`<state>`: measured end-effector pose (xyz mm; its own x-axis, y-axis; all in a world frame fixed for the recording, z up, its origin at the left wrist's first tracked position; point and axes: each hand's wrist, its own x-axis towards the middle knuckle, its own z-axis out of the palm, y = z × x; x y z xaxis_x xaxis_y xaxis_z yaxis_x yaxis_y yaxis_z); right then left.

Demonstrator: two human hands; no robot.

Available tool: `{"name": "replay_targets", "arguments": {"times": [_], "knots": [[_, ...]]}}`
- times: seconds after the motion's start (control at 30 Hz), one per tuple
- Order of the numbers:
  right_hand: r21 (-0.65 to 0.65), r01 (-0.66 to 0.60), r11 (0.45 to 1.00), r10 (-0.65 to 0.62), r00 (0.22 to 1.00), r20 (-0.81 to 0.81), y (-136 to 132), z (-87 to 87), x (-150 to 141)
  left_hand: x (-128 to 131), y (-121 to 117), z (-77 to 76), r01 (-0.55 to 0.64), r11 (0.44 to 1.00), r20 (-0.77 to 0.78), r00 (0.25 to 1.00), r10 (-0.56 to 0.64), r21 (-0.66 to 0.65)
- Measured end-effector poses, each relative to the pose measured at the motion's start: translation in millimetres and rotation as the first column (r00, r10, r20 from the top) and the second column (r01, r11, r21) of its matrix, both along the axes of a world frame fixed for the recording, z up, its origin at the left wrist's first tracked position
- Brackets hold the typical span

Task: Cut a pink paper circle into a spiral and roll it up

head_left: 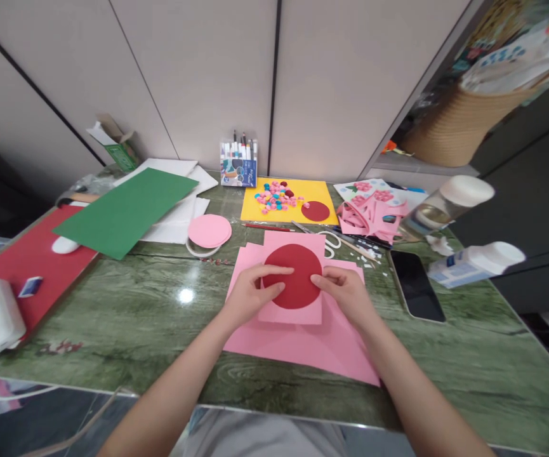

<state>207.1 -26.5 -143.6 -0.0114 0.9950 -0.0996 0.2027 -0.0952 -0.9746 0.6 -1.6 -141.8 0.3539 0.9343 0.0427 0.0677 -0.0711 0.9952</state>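
A red paper circle [293,279] lies over a smaller rectangular piece of pink paper [293,316], above a larger pink sheet [303,349]. My left hand [250,292] rests at the circle's left side, index finger stretched across its face and thumb apart from it, also on the red. At the right edge, my right hand [348,292] pinches the circle with its thumb on top; its curled fingers are partly hidden. Just beyond the paper are white-handled scissors [332,244] and a red pencil [267,226].
Behind, a yellow sheet [250,212] carries small coloured pieces and another red circle [315,211]. Pink circles [210,230] and a green sheet [126,212] lie left. Pink scraps [374,216], a phone [416,285] and a white bottle [476,263] are right. A marker box [238,168] stands against the wall.
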Motion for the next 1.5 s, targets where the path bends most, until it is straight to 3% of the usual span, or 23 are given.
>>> {"name": "replay_targets", "arguments": {"times": [0.4,0.57,0.7,0.77,0.83,0.9,1.0,1.23,1.4,1.43,1.5], "knots": [[0.012,-0.036,0.999,0.035,0.999,0.029,0,-1.7,-1,4,-3,4.6,0.003,1.0,-0.157,0.988,0.0,0.015],[0.046,0.046,0.998,-0.044,0.999,-0.027,10,-6.8,13,-5,7,-1.4,-0.119,0.993,-0.128,0.985,0.12,0.017],[0.186,0.144,0.972,-0.183,0.958,0.22,29,-17.1,27,-14,15,-7.5,-0.201,0.978,0.008,0.979,0.202,-0.049],[0.278,0.077,0.958,-0.212,0.84,0.5,41,-22.2,31,-16,15,-9.2,-0.197,0.977,0.063,0.977,0.202,-0.079],[0.294,-0.014,0.956,-0.229,0.593,0.772,54,-26.1,31,-16,14,-9.4,-0.183,0.979,0.092,0.977,0.191,-0.092],[0.227,-0.029,0.974,-0.203,0.34,0.918,65,-29.2,28,-15,13,-8.8,-0.173,0.982,0.098,0.979,0.18,-0.082],[0.18,-0.012,0.984,-0.171,0.255,0.952,78,-33.1,24,-14,11,-7.5,-0.151,0.987,0.1,0.983,0.157,-0.061],[0.098,-0.033,0.995,-0.084,0.296,0.952,90,-25.0,29,-14,10,-1.6,-0.118,0.993,0.06,0.991,0.117,0.014],[-0.008,-0.031,0.999,0.021,0.431,0.902,55,-0.8,40,-15,8,1.8,-0.115,0.993,0.091,0.989,0.116,-0.015],[-0.033,-0.037,0.999,0.047,0.487,0.872,44,2.6,42,-14,8,1.8,-0.115,0.993,0.093,0.989,0.116,-0.015],[-0.082,-0.075,0.994,0.11,0.769,0.63,22,5.5,45,-14,7,1.3,-0.12,0.993,0.094,0.988,0.12,-0.008]]}}
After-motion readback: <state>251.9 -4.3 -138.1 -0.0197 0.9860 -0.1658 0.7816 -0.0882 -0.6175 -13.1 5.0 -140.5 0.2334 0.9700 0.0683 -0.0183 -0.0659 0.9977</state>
